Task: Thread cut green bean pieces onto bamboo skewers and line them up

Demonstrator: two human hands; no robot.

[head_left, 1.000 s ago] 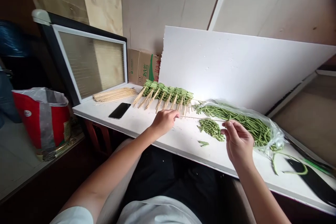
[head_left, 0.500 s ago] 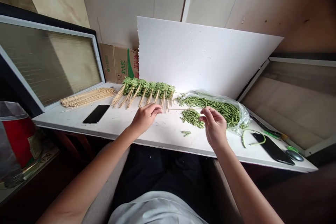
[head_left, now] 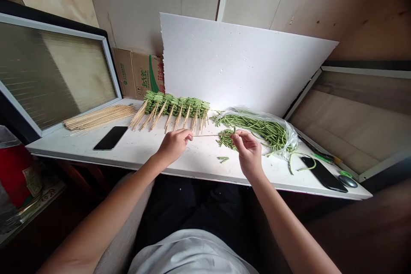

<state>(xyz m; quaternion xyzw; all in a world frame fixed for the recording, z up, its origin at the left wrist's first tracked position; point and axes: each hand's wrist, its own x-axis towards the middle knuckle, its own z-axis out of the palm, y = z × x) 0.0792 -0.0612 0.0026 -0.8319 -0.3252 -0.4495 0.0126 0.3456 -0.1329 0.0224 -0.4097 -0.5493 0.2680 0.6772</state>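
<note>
The left hand and the right hand were stretched forward, and each one was closed in a small pinch.

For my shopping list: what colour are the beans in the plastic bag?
The beans are green, best in the head view.

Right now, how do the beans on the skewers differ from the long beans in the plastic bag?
The skewered green beans form tight, short blocks on wooden sticks; the long beans stay long and loose. The skewered beans stand in one neat row; the long beans lie in a loose bunch. The skewered beans lie uncovered; the long beans sit in a clear plastic bag. Both are green and rest on the white board.
</note>
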